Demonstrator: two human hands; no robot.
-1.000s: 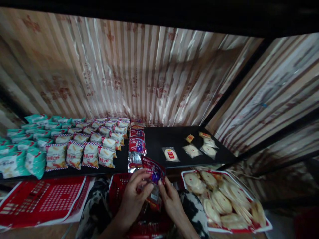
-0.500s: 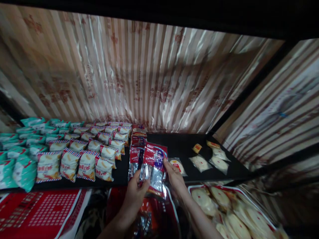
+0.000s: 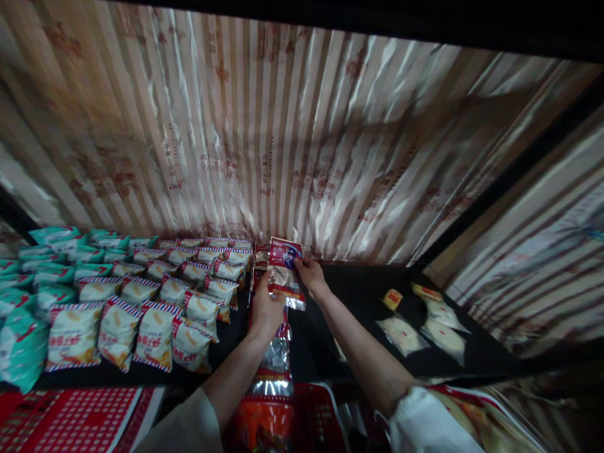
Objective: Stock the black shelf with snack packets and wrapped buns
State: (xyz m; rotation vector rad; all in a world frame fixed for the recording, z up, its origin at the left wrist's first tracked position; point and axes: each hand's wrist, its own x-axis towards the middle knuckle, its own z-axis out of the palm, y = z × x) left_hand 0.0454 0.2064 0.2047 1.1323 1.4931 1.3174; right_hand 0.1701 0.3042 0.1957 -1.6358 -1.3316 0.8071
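Note:
A red and silver snack packet [image 3: 284,267] is held upright between my two hands, over the back part of the black shelf [image 3: 321,327]. My left hand [image 3: 267,308] grips its lower left edge, fingers closed. At its right edge, my right hand [image 3: 310,275] pinches the packet. Similar foil packets [image 3: 276,358] lie in a column under and in front of my left hand, partly hidden by it. Just left of them stand rows of white snack bags [image 3: 153,333] with striped edges.
Teal bags [image 3: 23,346] fill the shelf's left end. Flat, pale round items in clear wrappers [image 3: 401,333] and a small yellow packet [image 3: 391,299] lie on the right. Below the front edge are red baskets [image 3: 80,415]. A striped curtain [image 3: 236,126] hangs behind.
Both hands have carried the packet away from me, toward the back of the shelf. The view has shifted slightly, and my sleeves now show.

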